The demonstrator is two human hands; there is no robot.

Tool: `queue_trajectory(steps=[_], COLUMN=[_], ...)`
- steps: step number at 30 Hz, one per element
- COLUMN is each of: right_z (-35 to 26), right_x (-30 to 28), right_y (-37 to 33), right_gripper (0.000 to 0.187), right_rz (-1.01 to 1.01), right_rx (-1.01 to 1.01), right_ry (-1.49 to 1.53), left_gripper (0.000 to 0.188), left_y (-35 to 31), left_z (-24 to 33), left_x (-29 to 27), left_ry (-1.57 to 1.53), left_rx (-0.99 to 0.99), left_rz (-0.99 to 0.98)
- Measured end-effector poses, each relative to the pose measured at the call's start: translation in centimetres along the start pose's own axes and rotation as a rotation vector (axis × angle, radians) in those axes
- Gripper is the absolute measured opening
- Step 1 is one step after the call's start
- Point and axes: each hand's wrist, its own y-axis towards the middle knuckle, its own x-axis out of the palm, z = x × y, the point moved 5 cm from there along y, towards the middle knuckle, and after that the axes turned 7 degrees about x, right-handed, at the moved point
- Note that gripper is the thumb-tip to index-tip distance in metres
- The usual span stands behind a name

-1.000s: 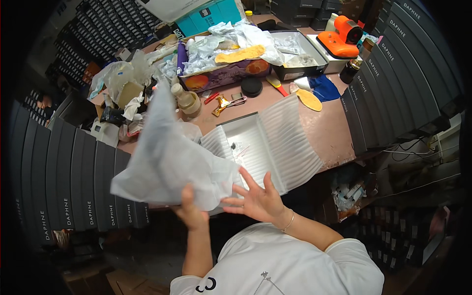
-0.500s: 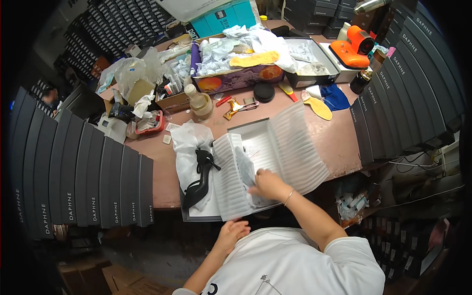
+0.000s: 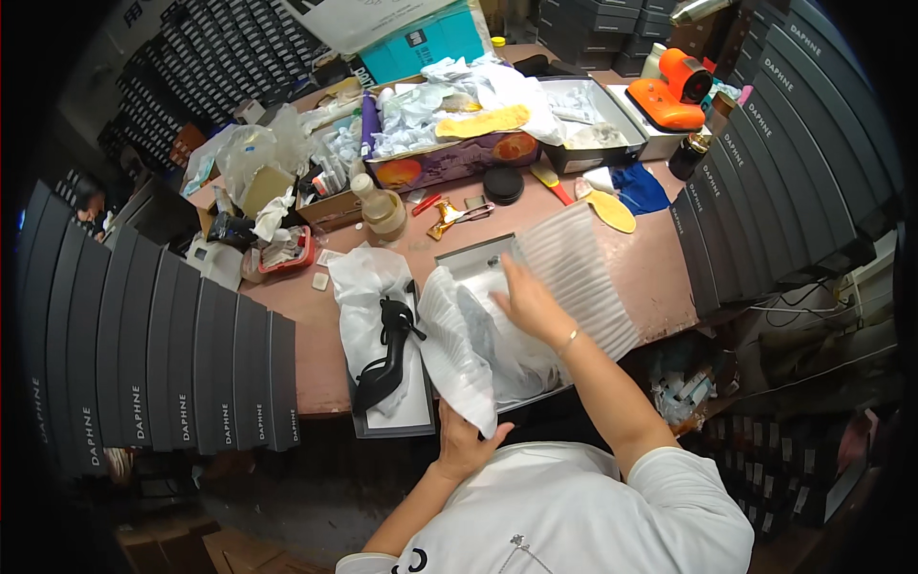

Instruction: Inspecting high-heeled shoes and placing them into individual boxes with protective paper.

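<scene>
A shoe box (image 3: 475, 255) holds a ribbed white foam sheet (image 3: 585, 277), spread out past its right side. Under the foam, a pale crumpled inner wrap (image 3: 483, 330) covers contents I cannot make out. My left hand (image 3: 466, 445) is at the near edge and grips the foam's left flap, its fingers partly hidden beneath it. Over the middle of the box, my right hand (image 3: 534, 304) is open, thumb and fingers apart, holding nothing. To the left, a black strappy heeled shoe (image 3: 384, 368) lies on white tissue (image 3: 368, 277) in a shallow grey tray or lid (image 3: 411, 421).
Dark shoe boxes stand in rows at left (image 3: 182, 354) and right (image 3: 765, 191). Behind lie a pump bottle (image 3: 380, 209), a round black tin (image 3: 503, 185), a yellow insole (image 3: 610, 211), a purple carton (image 3: 459, 158) of crumpled paper and an orange device (image 3: 669, 96).
My left hand has moved up to the foam's near edge, and the left flap now bends up. My right hand has moved away from the inner wrap, up and to the right, its fingers extended.
</scene>
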Motion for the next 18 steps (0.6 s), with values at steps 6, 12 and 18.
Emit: queue_trajectory(steps=[6, 12, 18], right_z=[5.1, 0.6, 3.0], right_x=[7.1, 3.7, 3.6], right_y=[-10.5, -8.9, -8.1], right_gripper=[0.054, 0.032, 0.041], right_rz=[-0.693, -0.551, -0.545], right_rx=[0.572, 0.135, 0.373], right_ry=[0.448, 0.047, 0.545], left_gripper=[0.039, 0.04, 0.051], left_y=[2.9, 4.1, 9.5], left_z=[2.8, -1.7, -3.5], left_x=[2.5, 0.1, 4.1], left_ry=[-0.033, -0.08, -0.085], left_rx=[0.303, 0.052, 0.065], left_rz=[-0.159, 0.041, -0.293])
